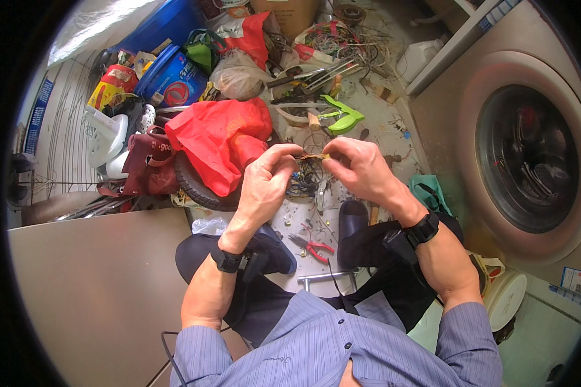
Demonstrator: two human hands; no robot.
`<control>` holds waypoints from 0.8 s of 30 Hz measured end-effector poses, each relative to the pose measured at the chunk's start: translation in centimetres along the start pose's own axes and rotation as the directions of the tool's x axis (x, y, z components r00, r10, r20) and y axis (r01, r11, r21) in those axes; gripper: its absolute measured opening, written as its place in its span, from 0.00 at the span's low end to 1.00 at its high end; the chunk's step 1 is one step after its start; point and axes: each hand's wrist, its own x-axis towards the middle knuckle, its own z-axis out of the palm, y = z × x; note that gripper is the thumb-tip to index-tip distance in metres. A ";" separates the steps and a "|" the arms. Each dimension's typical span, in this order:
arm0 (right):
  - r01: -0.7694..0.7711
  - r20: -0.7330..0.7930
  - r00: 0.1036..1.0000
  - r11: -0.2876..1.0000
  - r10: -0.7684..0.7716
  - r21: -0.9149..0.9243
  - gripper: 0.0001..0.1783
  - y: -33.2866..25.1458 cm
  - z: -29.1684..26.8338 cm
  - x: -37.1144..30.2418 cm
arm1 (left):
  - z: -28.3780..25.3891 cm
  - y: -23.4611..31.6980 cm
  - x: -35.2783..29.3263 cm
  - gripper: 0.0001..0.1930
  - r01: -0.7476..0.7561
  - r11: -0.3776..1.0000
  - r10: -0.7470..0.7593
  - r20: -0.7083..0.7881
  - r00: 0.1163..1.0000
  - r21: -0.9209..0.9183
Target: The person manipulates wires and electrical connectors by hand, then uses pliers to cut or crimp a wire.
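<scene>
Between my two hands stretches a short bunch of thin copper-coloured wire (314, 156). My left hand (269, 177) is closed, thumb and forefinger pinching its left end. The right end sits in a pinch of my right hand (361, 166); the fingertips partly hide it. Below the hands, on the floor between my shoes, lies a tangle of dark wires (303, 184) with small scraps about it. Closer to me rest pliers with red handles (316, 250), touched by neither hand.
A red bag (223, 138) lies over a black tyre (197, 184) at the left. Beyond my hands are a bright green clamp-like tool (345, 117), metal rods and a blue bucket (174, 77). A front-loading washing machine (458, 122) stands at the right, a flat panel (103, 277) at the left.
</scene>
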 end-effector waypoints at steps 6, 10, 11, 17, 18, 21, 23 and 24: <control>-0.308 0.004 0.933 0.791 0.360 0.528 0.09 -0.4 1.2 0.1 | 0.2 0.4 -0.1 0.10 0.067 0.996 -0.069 0.025 0.997 0.065; -0.419 0.186 0.861 0.455 0.473 0.786 0.09 -1.3 1.5 0.3 | 0.7 0.6 -0.5 0.10 0.123 0.992 -0.121 0.042 0.992 -0.037; -0.400 0.163 0.876 0.496 0.454 0.771 0.09 -1.5 2.0 0.2 | 0.9 0.6 -0.5 0.10 0.099 0.995 -0.098 0.035 0.995 -0.023; -0.378 0.124 0.887 0.547 0.444 0.747 0.13 -1.5 2.5 0.2 | 1.5 0.9 -0.6 0.08 0.059 0.998 -0.059 0.002 0.998 0.009; -0.375 0.117 0.900 0.609 0.419 0.699 0.15 -1.0 2.5 0.2 | 1.5 0.6 -0.5 0.08 0.030 0.999 -0.030 -0.007 1.000 0.019; -0.329 0.066 0.933 0.762 0.354 0.558 0.18 -0.6 2.2 0.2 | 1.0 0.5 -0.4 0.08 0.036 0.998 -0.038 0.024 0.999 0.054; -0.287 0.024 0.950 0.843 0.311 0.454 0.20 -0.8 1.8 0.2 | 0.7 0.6 -0.4 0.08 0.037 0.997 -0.039 0.027 0.999 0.063; -0.251 0.016 0.964 0.894 0.265 0.371 0.20 -1.0 1.5 0.2 | 0.6 0.7 -0.4 0.09 0.039 0.997 -0.041 0.029 0.999 0.073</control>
